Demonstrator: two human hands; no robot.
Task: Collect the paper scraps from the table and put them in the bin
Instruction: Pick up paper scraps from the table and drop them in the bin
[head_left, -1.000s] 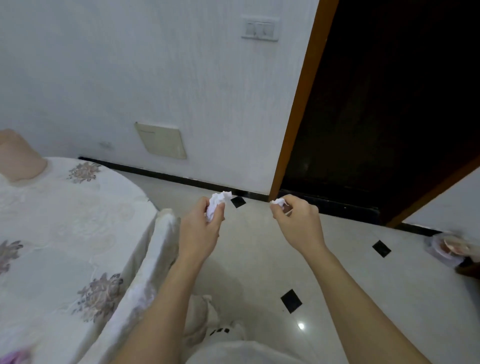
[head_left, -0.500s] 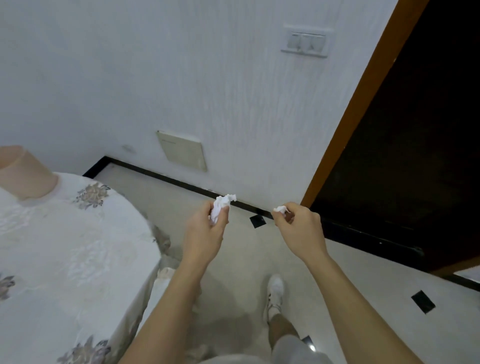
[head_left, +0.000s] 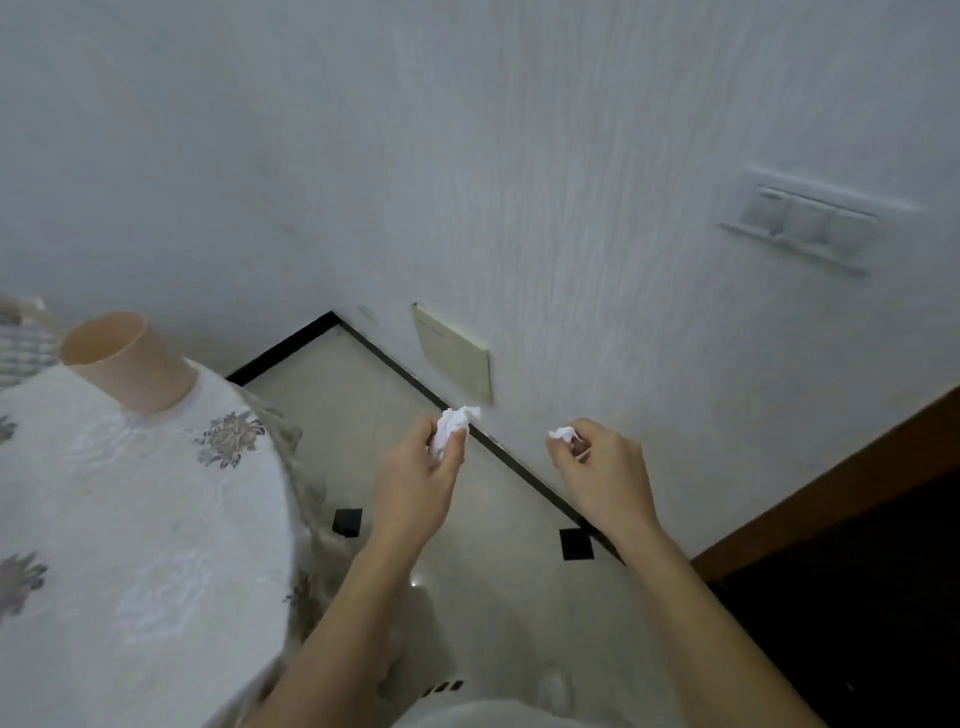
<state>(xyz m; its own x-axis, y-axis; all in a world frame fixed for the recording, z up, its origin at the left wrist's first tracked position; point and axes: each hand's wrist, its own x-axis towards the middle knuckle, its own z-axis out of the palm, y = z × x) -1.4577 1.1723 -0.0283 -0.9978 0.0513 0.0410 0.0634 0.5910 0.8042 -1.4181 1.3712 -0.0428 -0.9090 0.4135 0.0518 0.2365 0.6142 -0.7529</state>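
Observation:
My left hand (head_left: 415, 483) grips a crumpled white paper scrap (head_left: 453, 426) that sticks out above its fingers. A smaller white scrap (head_left: 562, 433) is pinched in the fingertips of my right hand (head_left: 605, 473). Both hands are held out over the tiled floor, to the right of the round table (head_left: 130, 519) with its white flowered cloth. A peach-coloured bin (head_left: 127, 361) stands on the table's far side, up and left of my left hand.
A white wall (head_left: 519, 182) with a light switch (head_left: 808, 226) and a beige wall plate (head_left: 454, 353) stands close ahead. A dark doorway with a brown frame (head_left: 831, 499) lies at the right. The floor has pale tiles with small black squares.
The view has swung left and the wall is closer. The peach bin and the table have come further into view. Both hands still hold their scraps out in front.

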